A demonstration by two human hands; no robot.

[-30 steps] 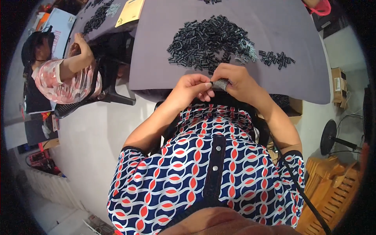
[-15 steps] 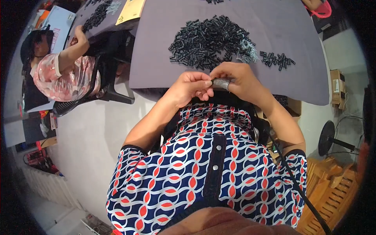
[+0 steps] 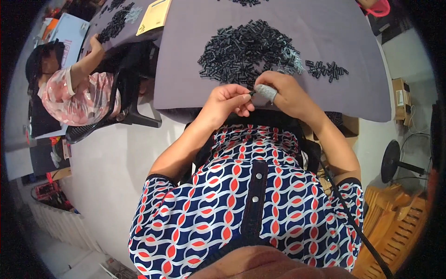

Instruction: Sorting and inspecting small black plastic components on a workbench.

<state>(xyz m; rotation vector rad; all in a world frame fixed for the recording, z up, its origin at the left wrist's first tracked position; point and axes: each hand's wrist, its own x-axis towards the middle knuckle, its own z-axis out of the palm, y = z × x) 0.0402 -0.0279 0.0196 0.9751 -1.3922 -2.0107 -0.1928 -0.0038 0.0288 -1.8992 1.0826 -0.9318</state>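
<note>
From the head view, your two hands meet just at the near edge of the grey table point(image 3: 186, 56), right above your patterned top. Your left hand point(image 3: 226, 101) has its fingertips pinched together on a small black part point(image 3: 252, 93) — the piece pokes out to the right of the pinch, bridging the narrow gap toward the other hand. Your right hand point(image 3: 287, 92) is curled closed too, and its fingers carry a grey wrap point(image 3: 265, 90) that sits right against the end of that black part; whether the right fingers actually clamp the part or only touch it, you cannot tell from here.

Just beyond your knuckles lies the big pile of black parts point(image 3: 246, 51), spread across the middle of the table, close to both hands but not touching them. A smaller cluster of black parts point(image 3: 326, 69) sits off to the right of the pile — near your right hand, apart from it.

Over on your left, another person in a pink top point(image 3: 74, 100) sits on a black chair point(image 3: 116, 116) at a neighbouring table, one hand raised to its edge.
</note>
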